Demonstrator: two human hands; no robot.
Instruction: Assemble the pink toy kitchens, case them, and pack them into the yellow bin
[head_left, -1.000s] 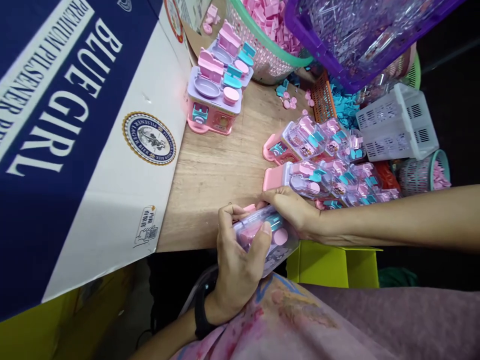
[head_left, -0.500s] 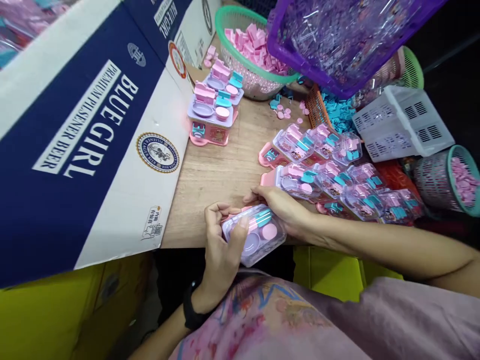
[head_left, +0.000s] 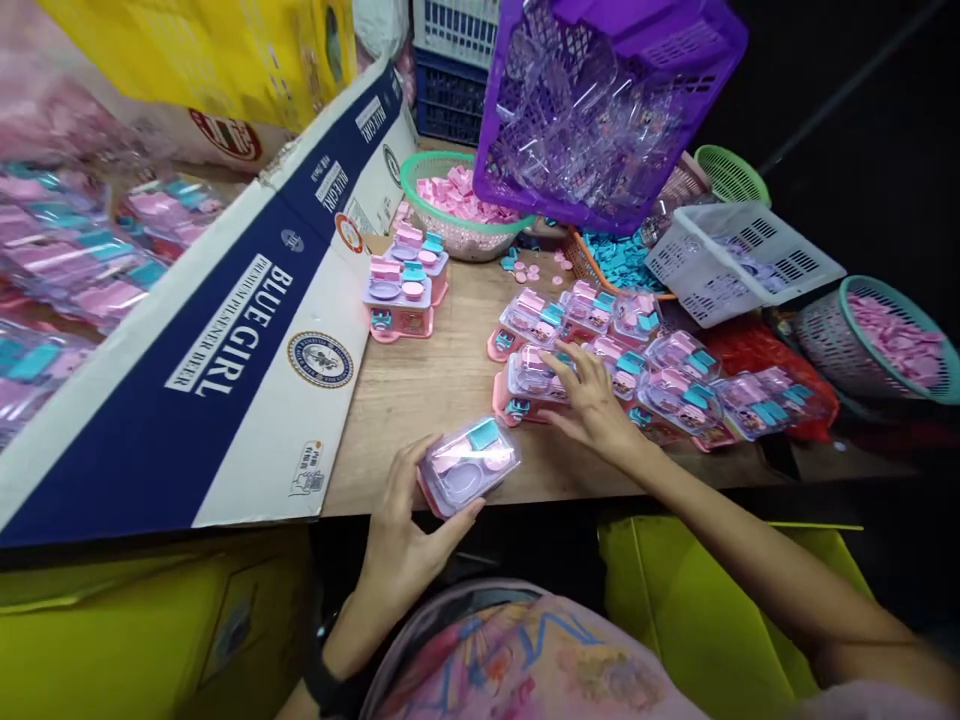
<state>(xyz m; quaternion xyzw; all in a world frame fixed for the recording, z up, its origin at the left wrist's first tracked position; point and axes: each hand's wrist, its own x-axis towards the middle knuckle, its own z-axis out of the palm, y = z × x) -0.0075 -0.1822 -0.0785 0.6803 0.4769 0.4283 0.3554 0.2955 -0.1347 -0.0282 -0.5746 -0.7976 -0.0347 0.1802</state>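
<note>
My left hand is closed on a toy kitchen set at the table's front edge. The set has a pink base, a lilac top with an oval basin, pink and teal parts, and a clear plastic cover. My right hand reaches over the group of covered sets to the right. Its fingers are apart, straddling the right end of another toy kitchen set; I cannot tell how firmly they touch it. Two uncovered toy sets stand by the carton, farther back.
A white and blue carton holding toy sets walls off the left. Behind are a green-rimmed basket of pink pieces, a tilted purple crate of clear covers, an orange basket of teal pieces, and a white basket.
My right hand has left the held toy set and moved right to the grouped sets. My left hand still holds its set, now tilted differently. The camera view has shifted, showing more of the carton's contents.
</note>
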